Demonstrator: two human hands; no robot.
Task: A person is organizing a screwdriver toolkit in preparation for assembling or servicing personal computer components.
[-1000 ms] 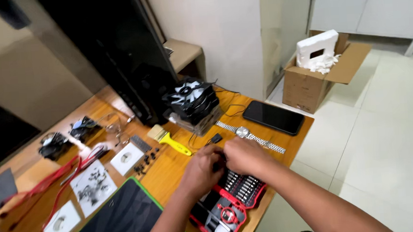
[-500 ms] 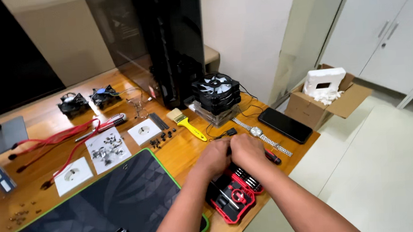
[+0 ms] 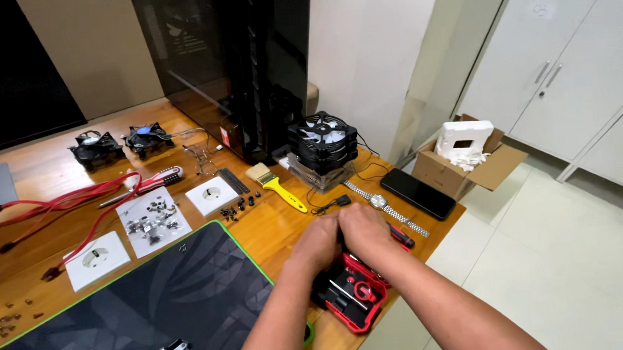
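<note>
Both my hands meet over a red and black tool kit case (image 3: 354,294) that lies open at the near right corner of the wooden desk (image 3: 275,229). My left hand (image 3: 318,242) and my right hand (image 3: 361,228) are closed together on something at the far end of the case; what they grip is hidden by the fingers. A red-handled screwdriver (image 3: 402,236) pokes out just right of my right hand. A metal wristwatch (image 3: 383,204) and a black phone (image 3: 418,193) lie beyond the hands.
A black PC tower (image 3: 245,63) stands at the back with a large black cooler (image 3: 322,146) beside it. A yellow-handled brush (image 3: 276,185), screws on white paper sheets (image 3: 152,220), red cables (image 3: 72,203), two small fans (image 3: 119,142) and a dark desk mat (image 3: 138,311) fill the desk. An open cardboard box (image 3: 464,161) sits on the floor.
The view has swung left and up, showing more of the desk and tower. My hands have stayed together over the tool kit case, which now lies nearer to me.
</note>
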